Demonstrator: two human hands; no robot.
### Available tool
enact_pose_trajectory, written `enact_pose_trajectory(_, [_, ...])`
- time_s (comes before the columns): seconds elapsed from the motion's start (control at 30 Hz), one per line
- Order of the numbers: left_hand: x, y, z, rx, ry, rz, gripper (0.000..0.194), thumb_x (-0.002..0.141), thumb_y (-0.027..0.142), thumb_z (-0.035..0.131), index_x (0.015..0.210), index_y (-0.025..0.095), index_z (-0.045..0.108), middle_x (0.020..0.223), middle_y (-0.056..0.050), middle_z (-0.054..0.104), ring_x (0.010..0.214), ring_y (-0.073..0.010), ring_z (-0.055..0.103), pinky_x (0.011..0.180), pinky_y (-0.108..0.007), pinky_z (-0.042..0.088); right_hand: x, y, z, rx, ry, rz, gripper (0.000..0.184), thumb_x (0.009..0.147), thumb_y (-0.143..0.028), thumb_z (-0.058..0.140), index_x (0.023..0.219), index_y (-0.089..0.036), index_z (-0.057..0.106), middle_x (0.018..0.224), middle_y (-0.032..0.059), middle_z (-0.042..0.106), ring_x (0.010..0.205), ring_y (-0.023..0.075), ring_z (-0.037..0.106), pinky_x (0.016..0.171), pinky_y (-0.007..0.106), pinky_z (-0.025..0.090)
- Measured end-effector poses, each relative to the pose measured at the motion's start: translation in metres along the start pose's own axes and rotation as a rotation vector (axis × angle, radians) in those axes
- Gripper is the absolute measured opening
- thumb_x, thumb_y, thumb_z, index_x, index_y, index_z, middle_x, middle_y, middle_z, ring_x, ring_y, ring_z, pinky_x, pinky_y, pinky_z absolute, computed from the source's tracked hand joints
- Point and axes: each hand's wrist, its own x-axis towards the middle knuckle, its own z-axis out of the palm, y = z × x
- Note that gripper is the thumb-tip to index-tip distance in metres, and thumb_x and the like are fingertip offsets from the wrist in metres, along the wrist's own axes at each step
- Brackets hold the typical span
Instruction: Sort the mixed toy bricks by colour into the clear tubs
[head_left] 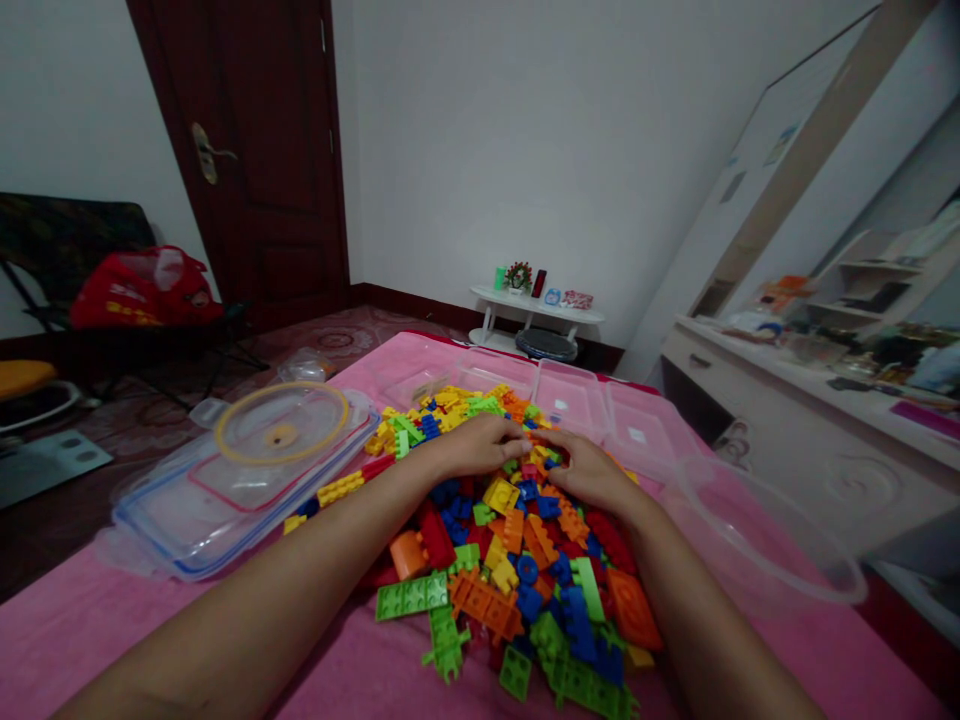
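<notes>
A big heap of toy building bricks (pixel 517 535) in red, yellow, green, blue and orange lies on the pink cloth (pixel 330 660). Over the middle of the heap, my left hand (pixel 484 445) points right, its thumb a little apart from the bent fingers. Facing it, my right hand (pixel 585 468) has its fingers reaching left and its thumb spread below them. Both hands touch or hover just above small bricks, with a narrow gap between their fingertips. No brick shows clearly in either hand. A long green brick (pixel 412 597) and an orange one (pixel 486 605) lie nearer me.
Clear lids (pixel 172 530), one round with a yellow ring (pixel 281 458), are stacked at left. Clear plastic trays (pixel 574 398) line the far table edge. A round clear tub (pixel 772 540) stands at right. Beyond are a small white table (pixel 536 305) and a dresser (pixel 780 420).
</notes>
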Motion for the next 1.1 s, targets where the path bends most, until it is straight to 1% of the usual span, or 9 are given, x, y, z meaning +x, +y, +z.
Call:
enact_pose_trajectory(0.07, [0.001,-0.002,-0.001,-0.026,0.03,-0.037,0.028,0.087,0.031,0.047,0.082,0.013,0.068,0.073,-0.002,0.066,0.066,-0.0131,0.056,0.061,-0.021,0.039,-0.001,-0.002,-0.001,0.047,-0.012,-0.007,0.053,0.062,-0.014,0.057,0.114,-0.024,0.065,0.115,0.0038,0.065,0.106,0.0246,0.058,0.093,0.035,0.044])
enact_pose_trajectory(0.13, [0.001,-0.003,-0.001,-0.07,0.034,-0.06,0.02,0.081,0.026,0.054,0.089,0.013,0.068,0.079,-0.002,0.067,0.069,-0.0127,0.057,0.062,-0.02,0.04,-0.001,-0.003,-0.002,0.077,-0.011,-0.008,0.047,0.062,-0.013,0.056,0.107,-0.022,0.067,0.109,0.0041,0.068,0.099,0.0234,0.061,0.088,0.033,0.046])
enact_pose_trajectory(0.27, [0.001,-0.006,-0.002,-0.13,-0.011,-0.069,0.036,0.071,0.024,0.064,0.106,0.015,0.066,0.085,-0.001,0.066,0.069,-0.0117,0.057,0.062,-0.02,0.041,-0.002,-0.008,-0.001,0.086,0.017,-0.028,0.037,0.064,-0.015,0.057,0.099,-0.019,0.067,0.1,0.0041,0.069,0.091,0.0215,0.062,0.083,0.032,0.047])
enact_pose_trajectory(0.53, [-0.001,-0.002,-0.007,-0.167,-0.049,-0.115,0.046,0.067,0.029,0.071,0.11,0.015,0.066,0.084,-0.002,0.068,0.067,-0.0122,0.059,0.059,-0.02,0.042,-0.005,-0.022,-0.009,0.139,0.072,-0.034,0.018,0.07,-0.026,0.062,0.087,-0.018,0.065,0.089,0.0027,0.069,0.082,0.0198,0.062,0.075,0.029,0.046])
enact_pose_trajectory(0.73, [0.0,0.004,-0.019,-0.179,0.151,-0.132,0.034,0.074,0.03,0.065,0.103,0.013,0.069,0.078,-0.004,0.067,0.07,-0.0146,0.06,0.064,-0.023,0.045,-0.011,-0.039,-0.026,0.276,0.112,0.041,0.019,0.071,-0.033,0.064,0.08,-0.016,0.061,0.078,0.0024,0.066,0.072,0.0173,0.061,0.065,0.028,0.046])
enact_pose_trajectory(0.83, [0.003,0.014,-0.017,-0.427,0.252,-0.187,0.026,0.076,0.028,0.064,0.095,0.011,0.068,0.08,-0.005,0.066,0.072,-0.0141,0.06,0.065,-0.024,0.048,-0.014,-0.056,-0.025,0.553,0.052,0.098,0.028,0.07,-0.039,0.066,0.087,-0.017,0.058,0.076,0.0022,0.065,0.065,0.0159,0.062,0.058,0.026,0.046])
enact_pose_trajectory(0.93, [0.003,0.03,-0.011,-0.888,0.29,-0.318,0.033,0.081,0.041,0.058,0.101,0.015,0.063,0.092,-0.006,0.065,0.074,-0.0135,0.06,0.061,-0.024,0.052,-0.014,-0.071,-0.02,0.639,0.109,0.147,0.034,0.072,-0.046,0.065,0.089,-0.017,0.057,0.066,-0.0007,0.061,0.049,0.0124,0.055,0.047,0.023,0.041])
enact_pose_trajectory(1.03, [0.0,0.043,-0.007,-1.238,0.084,-0.424,0.05,0.084,0.06,0.045,0.1,0.016,0.063,0.087,-0.006,0.065,0.066,-0.0117,0.059,0.054,-0.023,0.052,-0.014,-0.077,-0.015,0.485,0.246,0.128,0.033,0.074,-0.047,0.063,0.084,-0.016,0.061,0.057,-0.0025,0.055,0.045,0.0102,0.046,0.043,0.022,0.034])
enact_pose_trajectory(1.1, [-0.001,0.046,-0.006,-1.313,-0.015,-0.463,0.044,0.082,0.055,0.053,0.094,0.014,0.064,0.078,-0.004,0.063,0.061,-0.009,0.057,0.051,-0.018,0.05,-0.014,-0.079,-0.015,0.369,0.268,0.074,0.031,0.074,-0.046,0.063,0.083,-0.016,0.064,0.053,-0.0033,0.05,0.047,0.0102,0.043,0.044,0.022,0.032])
